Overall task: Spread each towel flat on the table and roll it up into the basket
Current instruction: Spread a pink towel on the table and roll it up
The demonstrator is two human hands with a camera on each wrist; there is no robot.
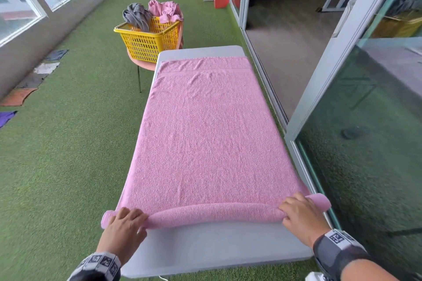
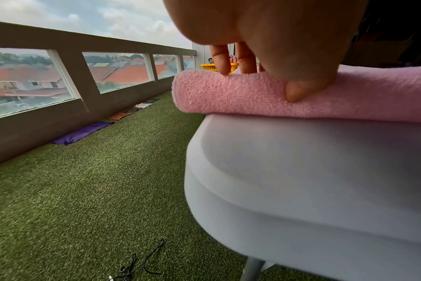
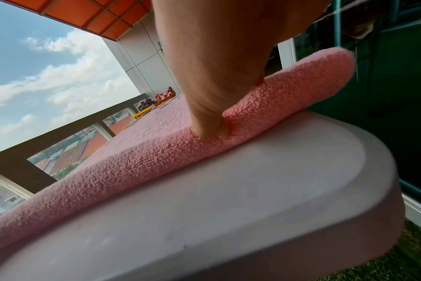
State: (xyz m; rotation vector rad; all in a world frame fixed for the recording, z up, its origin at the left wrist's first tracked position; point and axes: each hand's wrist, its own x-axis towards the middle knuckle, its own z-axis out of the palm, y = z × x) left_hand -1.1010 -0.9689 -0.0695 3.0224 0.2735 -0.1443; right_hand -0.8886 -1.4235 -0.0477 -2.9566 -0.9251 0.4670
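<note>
Left hand (image 1: 124, 223) and right hand (image 1: 301, 217) gripping roll (image 1: 212, 214) of towel (image 1: 205, 125) on table (image 1: 212, 248), fingers curled over: uneven pushing likely to skew, loosen roll.

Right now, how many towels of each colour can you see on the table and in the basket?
Pink, on the table: 1
Pink, in the basket: 1 heap, number unclear
Grey, in the basket: 1
Total: at least 3

The white desk (image 1: 212, 251) stands on green turf (image 1: 68, 155). 1 pink towel (image 1: 205, 134) lies spread along it, its near end rolled into a tube.
</note>
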